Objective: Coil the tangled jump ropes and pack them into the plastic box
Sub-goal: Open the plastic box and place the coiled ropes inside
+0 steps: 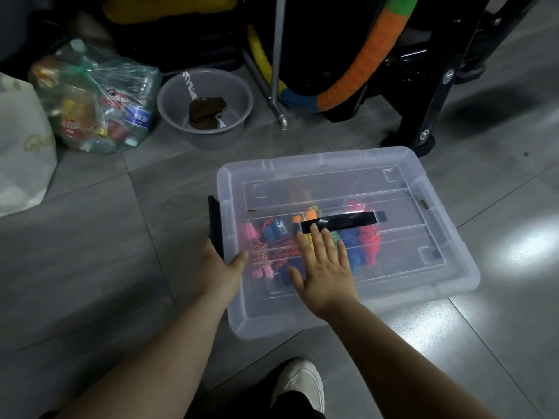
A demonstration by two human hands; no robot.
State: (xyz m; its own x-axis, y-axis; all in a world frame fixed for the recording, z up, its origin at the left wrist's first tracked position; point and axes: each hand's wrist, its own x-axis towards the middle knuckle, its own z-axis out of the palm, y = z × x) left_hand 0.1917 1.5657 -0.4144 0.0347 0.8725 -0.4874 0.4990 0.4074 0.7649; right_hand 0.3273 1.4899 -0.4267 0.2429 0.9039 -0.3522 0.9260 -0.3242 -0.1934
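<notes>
The jump ropes (367,240) lie bundled inside the clear plastic box (438,267) on the tiled floor (121,252), seen through its shut lid (393,182). About six coloured bundles show, though the count is unsure. They look soft, light and springy. The box itself is stiff, smooth and probably slippery, so it is best taken by its one black carry handle (348,222) or its ends. The right hand (325,267) presses flat on the lid, fingers spread. The left hand (222,267) clasps the one visible black latch (215,225), thumb on the rim.
</notes>
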